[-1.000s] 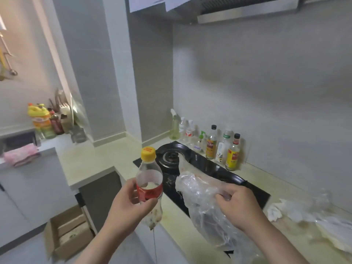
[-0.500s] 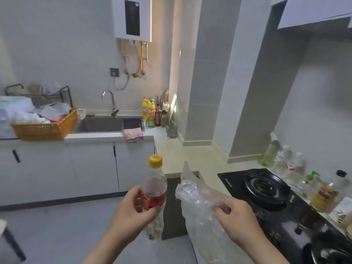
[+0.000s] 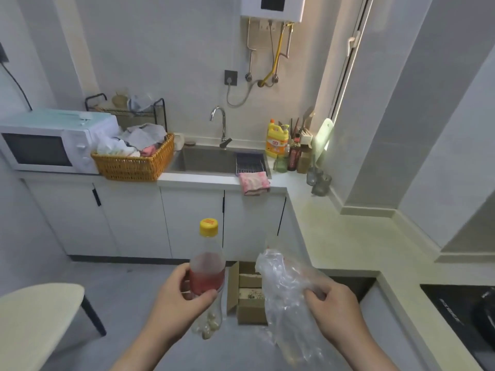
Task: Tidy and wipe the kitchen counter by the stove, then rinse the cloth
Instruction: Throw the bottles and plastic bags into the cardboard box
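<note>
My left hand (image 3: 178,301) grips an upright clear plastic bottle (image 3: 207,271) with a yellow cap and a red label, held over the floor. My right hand (image 3: 333,314) clutches a crumpled clear plastic bag (image 3: 284,290) that hangs down beside the bottle. A pink cloth (image 3: 254,182) drapes over the front edge of the sink (image 3: 211,162) across the room. The pale counter (image 3: 334,236) runs along the right to the black stove (image 3: 466,314) at the lower right edge.
An open cardboard box (image 3: 247,293) sits on the floor below my hands. A stool (image 3: 34,314) stands at lower left. A microwave (image 3: 53,140), a wicker basket (image 3: 134,162) of cloths, a yellow detergent bottle (image 3: 277,137) and glass jars (image 3: 318,180) line the far counter.
My view has swung left from the stove toward the sink and floor. Both hands keep the bottle and bag, now held over the floor above the cardboard box.
</note>
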`<state>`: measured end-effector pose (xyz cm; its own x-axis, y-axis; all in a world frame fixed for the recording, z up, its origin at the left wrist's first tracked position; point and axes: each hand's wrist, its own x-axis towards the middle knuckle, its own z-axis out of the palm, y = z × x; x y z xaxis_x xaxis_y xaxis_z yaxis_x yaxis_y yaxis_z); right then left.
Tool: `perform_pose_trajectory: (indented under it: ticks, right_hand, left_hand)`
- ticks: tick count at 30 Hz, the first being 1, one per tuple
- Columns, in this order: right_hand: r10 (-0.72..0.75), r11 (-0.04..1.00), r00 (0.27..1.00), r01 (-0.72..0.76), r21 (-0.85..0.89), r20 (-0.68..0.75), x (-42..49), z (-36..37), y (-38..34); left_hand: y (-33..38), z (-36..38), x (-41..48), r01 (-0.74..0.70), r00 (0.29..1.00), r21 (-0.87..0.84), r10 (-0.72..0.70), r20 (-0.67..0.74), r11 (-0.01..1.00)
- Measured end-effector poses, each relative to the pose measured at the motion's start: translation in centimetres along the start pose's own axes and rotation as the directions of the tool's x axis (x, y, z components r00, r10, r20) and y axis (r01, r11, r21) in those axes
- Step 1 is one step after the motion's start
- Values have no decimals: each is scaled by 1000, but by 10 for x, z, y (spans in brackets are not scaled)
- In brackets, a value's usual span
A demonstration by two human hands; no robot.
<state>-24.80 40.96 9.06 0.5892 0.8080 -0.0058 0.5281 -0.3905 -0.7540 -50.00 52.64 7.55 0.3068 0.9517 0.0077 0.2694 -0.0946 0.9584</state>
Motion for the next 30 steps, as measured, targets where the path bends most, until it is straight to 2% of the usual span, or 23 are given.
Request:
perform_pose_trajectory:
  ticks: [9,16,21,26,30]
  right_hand:
    - [110,986,993,-115,-122,-48,125,45,20]
    - [157,981,984,-165,-105,-84,263,84,47]
    - [180,975,982,-186,-118,-55,361,125,67]
    - [238,964,970,-241,-115,-39,432,181,107]
    - [363,924,932,-359,-133,3,463,249,155]
  left_hand:
    - [-44,13,117,77,996,-3,-77,34,997]
    - [-77,52,250,155,986,48,-157,49,987]
    - [-110,89,352,251,964,69,-256,74,966]
    - [-167,138,428,355,926,55,-360,117,933]
    - [-240,171,469,450,872,101,-461,166,888]
